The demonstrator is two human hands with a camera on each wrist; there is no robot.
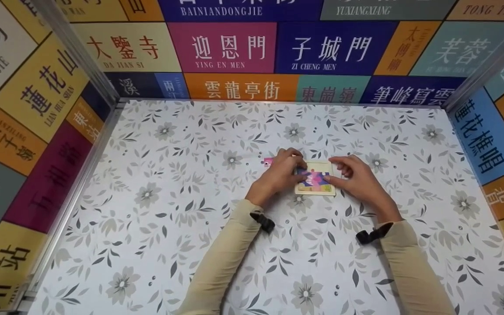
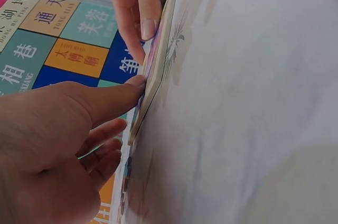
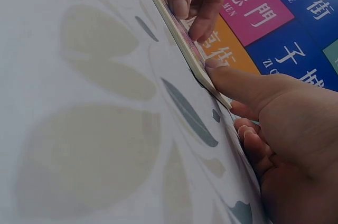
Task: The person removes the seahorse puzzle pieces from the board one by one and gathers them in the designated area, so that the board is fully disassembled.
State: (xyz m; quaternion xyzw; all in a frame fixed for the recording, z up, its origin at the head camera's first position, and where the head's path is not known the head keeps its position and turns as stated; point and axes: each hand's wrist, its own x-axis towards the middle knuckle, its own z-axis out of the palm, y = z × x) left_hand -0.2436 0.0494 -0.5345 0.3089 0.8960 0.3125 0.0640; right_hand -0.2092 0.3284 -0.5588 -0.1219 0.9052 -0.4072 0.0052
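Note:
A small jigsaw puzzle (image 1: 315, 181) with pink, purple and yellow pieces lies in a pale, thin tray (image 1: 321, 166); the upper part of the tray shows bare. At its left side my left hand (image 1: 279, 174) grips it, thumb on the picture and the other fingers bent. My right hand (image 1: 357, 175) holds the right side, with its thumb on the pieces and its index finger by the upper corner. In the left wrist view the left thumb (image 2: 119, 97) touches the tray's edge. The right thumb (image 3: 240, 81) does likewise in the right wrist view. Some fingertips are hidden.
A loose pink puzzle piece (image 1: 268, 162) lies beside my left hand, partly covered by it. The table (image 1: 190, 210) has a white floral cover. Panels with Chinese lettering (image 1: 230, 48) wall it at the back and both sides.

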